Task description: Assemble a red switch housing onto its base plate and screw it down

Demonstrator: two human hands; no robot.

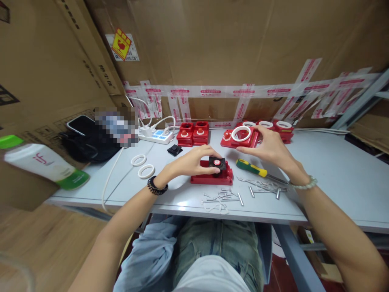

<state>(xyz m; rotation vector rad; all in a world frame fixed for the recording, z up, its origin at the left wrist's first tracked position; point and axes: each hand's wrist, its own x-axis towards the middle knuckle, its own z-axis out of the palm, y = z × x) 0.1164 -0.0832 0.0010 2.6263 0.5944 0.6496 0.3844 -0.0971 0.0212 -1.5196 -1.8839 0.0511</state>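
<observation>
My left hand (194, 161) rests on a red plastic housing (212, 177) lying on the grey table, its fingers on the black part with a red button (217, 163) seated on top of it. My right hand (269, 148) reaches further back and pinches a white ring (241, 133) over another red housing (240, 140). A screwdriver with a green and yellow handle (252, 168) lies just under my right hand. Several metal screws (226, 196) are scattered at the table's front edge.
More red housings (193, 133) and ones with white rings (278, 126) stand at the back. Two loose white rings (142, 166), a black part (174, 149), a power strip (156, 136), a black bag (88, 144) and a white-green bottle (45, 164) sit to the left. Cardboard boxes surround the table.
</observation>
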